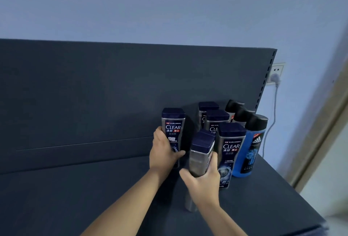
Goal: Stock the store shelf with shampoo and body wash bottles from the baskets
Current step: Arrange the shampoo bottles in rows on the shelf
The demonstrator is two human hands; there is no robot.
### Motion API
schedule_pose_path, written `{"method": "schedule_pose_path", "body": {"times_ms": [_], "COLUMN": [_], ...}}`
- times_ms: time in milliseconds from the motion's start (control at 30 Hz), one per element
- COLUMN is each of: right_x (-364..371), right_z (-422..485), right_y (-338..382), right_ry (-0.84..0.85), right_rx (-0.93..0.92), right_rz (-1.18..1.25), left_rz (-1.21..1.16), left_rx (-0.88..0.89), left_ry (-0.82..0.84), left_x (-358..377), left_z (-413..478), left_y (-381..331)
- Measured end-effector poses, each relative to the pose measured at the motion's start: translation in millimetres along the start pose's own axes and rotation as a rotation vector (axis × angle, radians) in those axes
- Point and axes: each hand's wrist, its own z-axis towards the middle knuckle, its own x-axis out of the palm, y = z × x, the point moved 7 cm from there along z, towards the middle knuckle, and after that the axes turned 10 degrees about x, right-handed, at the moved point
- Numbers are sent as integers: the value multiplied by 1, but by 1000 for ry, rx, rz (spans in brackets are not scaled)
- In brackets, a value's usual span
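My left hand (164, 152) grips a silver CLEAR shampoo bottle (173, 126) with a dark blue cap, upright near the shelf's back panel. My right hand (202, 181) holds a second CLEAR bottle (201, 152), turned edge-on and tilted a little, just left of the stocked row. On the dark shelf (94, 188) stand three more CLEAR bottles in a line (230, 151). Right of them is a row of blue Adidas body wash bottles (251, 149) with black caps. No basket is in view.
The shelf's dark back panel (113, 94) rises behind the bottles. Its right upright (267, 77) has slots. A wall socket with a white plug and cable (275, 77) sits on the wall to the right. A door frame (323, 132) is at far right.
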Motion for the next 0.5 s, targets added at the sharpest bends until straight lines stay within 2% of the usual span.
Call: {"method": "schedule_pose_path", "body": {"times_ms": [500], "right_x": [4], "right_z": [9], "right_y": [-4], "right_ry": [81], "right_rx": [-57], "right_rz": [35], "left_rz": [113], "left_rx": [-28], "left_ry": [46], "left_x": [29], "left_z": [24], "left_y": [-10]}}
